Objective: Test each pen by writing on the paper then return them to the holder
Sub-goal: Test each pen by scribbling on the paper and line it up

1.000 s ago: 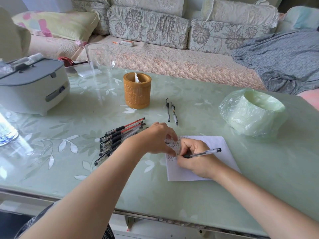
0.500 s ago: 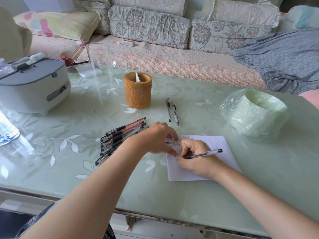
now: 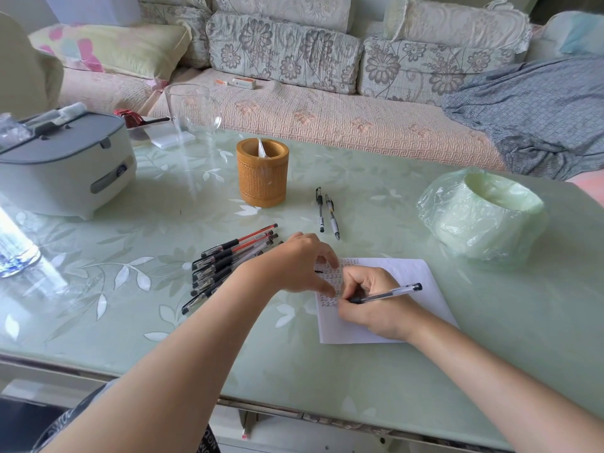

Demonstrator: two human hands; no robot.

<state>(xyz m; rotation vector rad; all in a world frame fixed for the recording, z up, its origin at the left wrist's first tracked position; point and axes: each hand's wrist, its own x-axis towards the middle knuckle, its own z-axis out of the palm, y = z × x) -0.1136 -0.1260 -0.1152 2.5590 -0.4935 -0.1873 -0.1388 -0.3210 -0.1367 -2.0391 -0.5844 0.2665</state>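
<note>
A white paper (image 3: 415, 276) with rows of small written marks lies on the green table. My right hand (image 3: 372, 302) grips a clear pen with a black cap end (image 3: 389, 294), its tip down on the paper's left part. My left hand (image 3: 297, 263) presses its fingertips on the paper's upper left edge. A pile of several black and red pens (image 3: 228, 259) lies just left of my left hand. Two more pens (image 3: 327, 212) lie side by side beyond the paper. The brown woven holder (image 3: 263, 178) stands upright further back.
A grey-lidded white appliance (image 3: 62, 165) sits at far left, with a clear glass (image 3: 192, 119) behind it and another glass (image 3: 16, 246) at the left edge. A green bag-covered bowl (image 3: 483, 217) stands at right. A sofa with cushions runs behind the table (image 3: 130, 322).
My right hand has made small writing strokes on the paper, staying in the same spot. My left hand keeps holding the paper down.
</note>
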